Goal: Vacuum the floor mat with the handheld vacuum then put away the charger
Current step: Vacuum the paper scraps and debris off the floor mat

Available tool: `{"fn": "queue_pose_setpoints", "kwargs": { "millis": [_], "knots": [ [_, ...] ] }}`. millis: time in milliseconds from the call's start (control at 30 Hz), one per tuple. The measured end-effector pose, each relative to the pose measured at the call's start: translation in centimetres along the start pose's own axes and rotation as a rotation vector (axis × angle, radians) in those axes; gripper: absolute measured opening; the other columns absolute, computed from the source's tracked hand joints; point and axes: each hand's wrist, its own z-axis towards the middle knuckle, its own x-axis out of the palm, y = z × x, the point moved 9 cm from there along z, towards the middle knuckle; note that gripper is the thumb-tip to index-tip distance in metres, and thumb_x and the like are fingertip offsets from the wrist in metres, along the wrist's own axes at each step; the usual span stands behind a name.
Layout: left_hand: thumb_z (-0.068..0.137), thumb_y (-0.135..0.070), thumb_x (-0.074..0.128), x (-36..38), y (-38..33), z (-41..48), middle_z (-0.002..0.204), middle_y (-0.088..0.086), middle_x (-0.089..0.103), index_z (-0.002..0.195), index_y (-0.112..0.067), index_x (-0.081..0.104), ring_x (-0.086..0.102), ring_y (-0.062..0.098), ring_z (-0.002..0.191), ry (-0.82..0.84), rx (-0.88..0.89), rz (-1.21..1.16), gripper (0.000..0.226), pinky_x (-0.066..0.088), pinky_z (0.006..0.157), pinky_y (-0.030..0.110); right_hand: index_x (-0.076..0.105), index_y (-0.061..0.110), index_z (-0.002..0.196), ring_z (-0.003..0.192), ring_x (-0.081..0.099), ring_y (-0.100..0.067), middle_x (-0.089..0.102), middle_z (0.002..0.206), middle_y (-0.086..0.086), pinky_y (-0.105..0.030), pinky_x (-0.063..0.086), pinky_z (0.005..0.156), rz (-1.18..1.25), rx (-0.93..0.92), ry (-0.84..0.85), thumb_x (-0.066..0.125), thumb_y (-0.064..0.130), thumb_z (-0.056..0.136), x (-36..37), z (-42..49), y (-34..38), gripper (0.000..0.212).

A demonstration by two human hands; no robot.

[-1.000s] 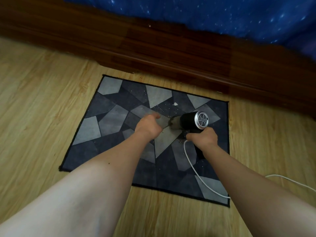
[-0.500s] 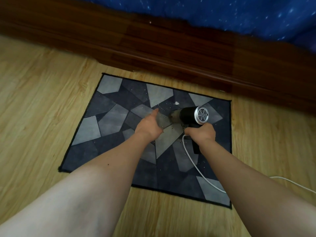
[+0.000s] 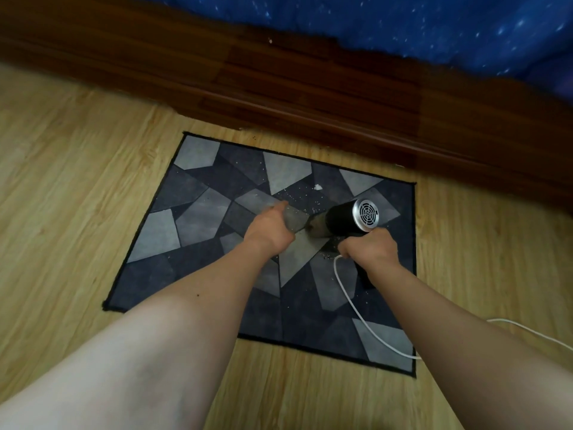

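Observation:
A grey and dark-blue patchwork floor mat (image 3: 198, 218) lies on the wood floor. Above its middle right I hold the black handheld vacuum (image 3: 339, 223), its silver rear grille (image 3: 367, 214) facing me. My right hand (image 3: 370, 251) grips the handle under the body. My left hand (image 3: 268, 232) holds the translucent nozzle (image 3: 294, 218) at the front, thumb stretched forward. A white charger cable (image 3: 359, 315) runs from the handle across the mat and off to the right. Pale crumbs (image 3: 317, 187) and fine specks lie on the mat just beyond the nozzle.
A dark wooden bed frame (image 3: 310, 88) runs along the far side, close to the mat's far edge, with blue starry bedding (image 3: 403, 23) above it. Light wood flooring (image 3: 68, 187) surrounds the mat. The cable's far end (image 3: 533, 332) leaves the view at right.
My left hand went from a fist at the nozzle to a grip with the thumb extended. The vacuum and right hand have barely shifted over the mat.

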Motion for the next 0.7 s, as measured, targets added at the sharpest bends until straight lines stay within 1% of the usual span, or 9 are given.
{"fn": "queue_pose_setpoints", "kwargs": {
  "millis": [100,267,467,567,633,700],
  "knots": [
    [0.086,-0.013,0.06,0.0,-0.4,-0.2,0.149,0.011,0.036,0.15,-0.018,0.022,0.039,0.027,0.134,-0.005,0.004,-0.014,0.075,0.037,0.107,0.033,0.062,0.007,0.092,0.078,0.062,-0.025,0.06,0.081,-0.006,-0.032,0.051,0.066,-0.012,0.0,0.001,0.068,0.011,0.065,-0.2,-0.5,-0.8,0.029],
    [0.086,-0.014,0.06,-0.1,-0.9,-0.5,0.149,0.012,0.034,0.15,-0.018,0.024,0.038,0.027,0.134,-0.013,0.013,0.004,0.073,0.036,0.107,0.031,0.064,0.005,0.096,0.077,0.062,-0.024,0.062,0.083,-0.007,-0.031,0.051,0.065,-0.014,0.021,-0.005,0.067,0.012,0.062,-0.3,-1.1,-1.4,0.035],
    [0.085,-0.013,0.06,-0.4,-0.8,-0.9,0.149,0.01,0.034,0.149,-0.02,0.026,0.039,0.026,0.133,-0.013,0.002,0.016,0.072,0.039,0.106,0.033,0.061,0.005,0.102,0.073,0.057,-0.02,0.059,0.085,-0.006,-0.029,0.048,0.063,0.028,0.008,-0.004,0.07,0.01,0.068,-0.1,-1.1,-0.8,0.036],
    [0.085,-0.013,0.061,-0.6,-0.7,-1.2,0.147,0.01,0.036,0.148,-0.02,0.028,0.04,0.027,0.132,-0.018,-0.002,0.03,0.072,0.039,0.106,0.035,0.061,0.005,0.101,0.068,0.054,-0.017,0.055,0.08,-0.004,-0.028,0.046,0.062,0.04,-0.011,0.002,0.07,0.009,0.07,0.1,-1.0,0.0,0.032],
    [0.084,-0.014,0.061,-0.8,-0.5,-1.3,0.145,0.011,0.039,0.147,-0.02,0.03,0.041,0.027,0.131,-0.023,0.003,0.036,0.071,0.039,0.105,0.034,0.058,0.007,0.099,0.072,0.054,-0.019,0.052,0.078,-0.002,-0.03,0.048,0.066,0.051,-0.023,0.005,0.07,0.009,0.072,0.2,-0.9,0.6,0.03],
    [0.084,-0.014,0.061,-0.9,-0.4,-1.4,0.143,0.012,0.041,0.146,-0.02,0.031,0.042,0.027,0.13,-0.027,0.011,0.048,0.069,0.038,0.104,0.032,0.057,0.007,0.098,0.077,0.054,-0.021,0.052,0.08,-0.003,-0.031,0.049,0.068,0.066,-0.029,0.005,0.07,0.008,0.073,0.2,-0.7,1.1,0.029]
  ]
}}
